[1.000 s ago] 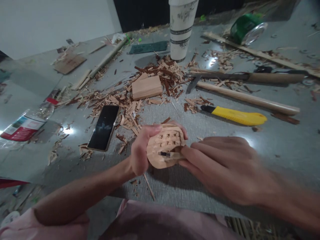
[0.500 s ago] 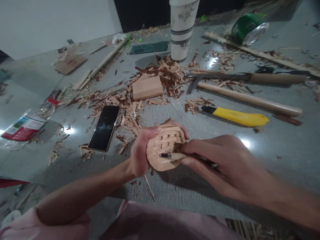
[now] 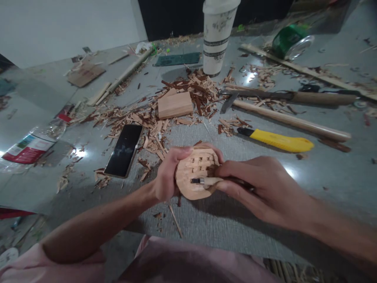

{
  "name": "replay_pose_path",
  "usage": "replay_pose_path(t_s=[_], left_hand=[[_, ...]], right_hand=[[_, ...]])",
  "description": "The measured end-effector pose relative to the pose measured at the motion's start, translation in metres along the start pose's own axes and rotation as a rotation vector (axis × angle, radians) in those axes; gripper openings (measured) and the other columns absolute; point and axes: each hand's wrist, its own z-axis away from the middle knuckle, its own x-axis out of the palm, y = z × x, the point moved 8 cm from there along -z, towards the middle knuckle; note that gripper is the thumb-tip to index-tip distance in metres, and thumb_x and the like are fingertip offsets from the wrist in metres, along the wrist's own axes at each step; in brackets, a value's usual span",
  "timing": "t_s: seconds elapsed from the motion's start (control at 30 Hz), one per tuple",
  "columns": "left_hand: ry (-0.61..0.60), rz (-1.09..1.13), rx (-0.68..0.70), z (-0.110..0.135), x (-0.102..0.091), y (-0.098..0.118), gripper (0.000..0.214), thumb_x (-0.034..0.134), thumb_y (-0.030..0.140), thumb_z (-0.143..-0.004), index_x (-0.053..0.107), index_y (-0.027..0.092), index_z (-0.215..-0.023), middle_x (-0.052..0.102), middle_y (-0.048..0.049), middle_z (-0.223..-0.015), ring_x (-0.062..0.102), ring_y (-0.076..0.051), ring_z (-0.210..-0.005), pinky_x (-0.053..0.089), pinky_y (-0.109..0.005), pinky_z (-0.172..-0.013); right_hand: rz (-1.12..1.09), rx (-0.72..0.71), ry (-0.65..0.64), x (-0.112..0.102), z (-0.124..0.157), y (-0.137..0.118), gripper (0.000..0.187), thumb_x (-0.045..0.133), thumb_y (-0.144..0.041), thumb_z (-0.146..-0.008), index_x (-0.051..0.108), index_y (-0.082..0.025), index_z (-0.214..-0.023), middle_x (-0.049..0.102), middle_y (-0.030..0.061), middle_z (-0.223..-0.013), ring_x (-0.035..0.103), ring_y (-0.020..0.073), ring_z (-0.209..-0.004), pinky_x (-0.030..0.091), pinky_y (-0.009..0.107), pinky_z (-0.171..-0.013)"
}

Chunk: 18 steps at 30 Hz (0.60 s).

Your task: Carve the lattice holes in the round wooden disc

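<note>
A rounded piece of pale wood [image 3: 193,190] with rows of small notches cut in its face is held just above the table. My left hand [image 3: 168,175] wraps round its left side and far edge, thumb on top. My right hand [image 3: 259,184] is closed on the handle of a wood carving chisel [image 3: 207,181]. The chisel's dark metal tip touches the wood's face below the notches. Most of the handle is hidden inside my right hand.
Wood shavings [image 3: 156,122] lie beyond the hands round a rectangular wood block [image 3: 175,105]. A phone [image 3: 123,151] and plastic bottle [image 3: 32,145] are left. A yellow utility knife [image 3: 277,140], a hammer [image 3: 291,120] and a paper cup [image 3: 218,39] stand or lie farther off.
The view has shifted slightly. Both hands keep their holds on the wood and the chisel, and the chisel tip remains at nearly the same spot on the wood.
</note>
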Motion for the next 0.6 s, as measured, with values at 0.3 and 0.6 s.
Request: replay_pose_path(t_s=[0.3, 0.6], left_hand=[[-0.026, 0.111, -0.068, -0.005, 0.000, -0.007, 0.062, 0.050, 0.061, -0.083, 0.064, 0.012, -0.119, 0.072, -0.0153, -0.091, 0.066, -0.024, -0.068, 0.052, -0.030, -0.053], [0.036, 0.086, -0.053, -0.001, -0.008, -0.007, 0.062, 0.052, 0.063, -0.084, 0.066, 0.011, -0.113, 0.068, -0.0115, -0.083, 0.061, -0.019, -0.061, 0.052, -0.028, -0.050]], right_hand=[[0.133, -0.061, 0.118, -0.012, 0.001, -0.014, 0.018, 0.054, -0.032, -0.111, 0.064, -0.021, -0.099, 0.072, 0.0003, -0.076, 0.061, 0.0128, -0.059, 0.041, 0.028, -0.056], [0.231, -0.024, 0.074, -0.013, 0.000, -0.011, 0.014, 0.059, -0.027, -0.106, 0.065, -0.022, -0.095, 0.066, -0.0019, -0.068, 0.055, 0.0137, -0.054, 0.034, 0.033, -0.053]])
